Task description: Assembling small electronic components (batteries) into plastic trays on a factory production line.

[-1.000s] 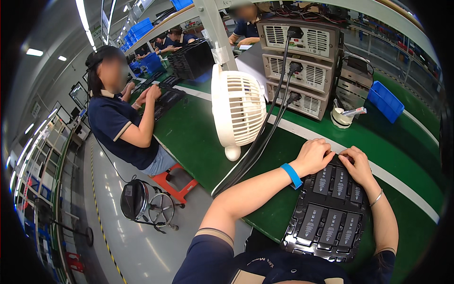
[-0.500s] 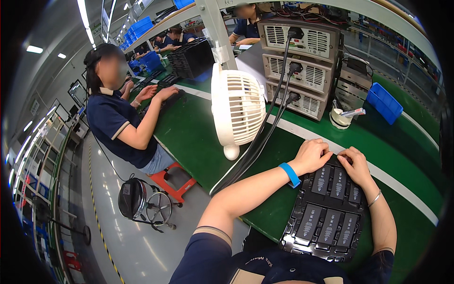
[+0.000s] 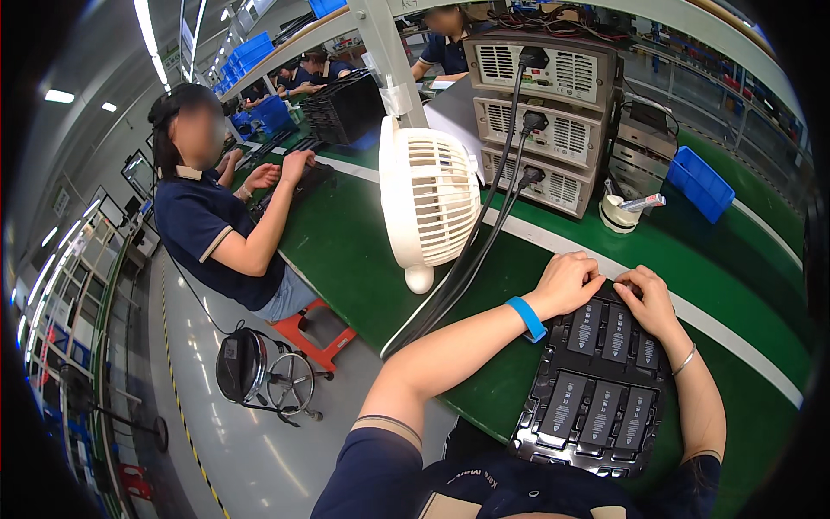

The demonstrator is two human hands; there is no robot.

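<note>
Both hands at the far edge of the tray.
My left hand and right hand rest curled, fingertips pressing the black tray of dark packs on the green table.

White desk fan, stacked grey units, blue bin.

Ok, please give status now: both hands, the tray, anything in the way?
Left hand and right hand both on far edge of black tray of dark rectangular modules. Tray flat on green bench. White fan and black cables left, apart.

Open green bench left of tray; fan, cables just beyond.
</note>
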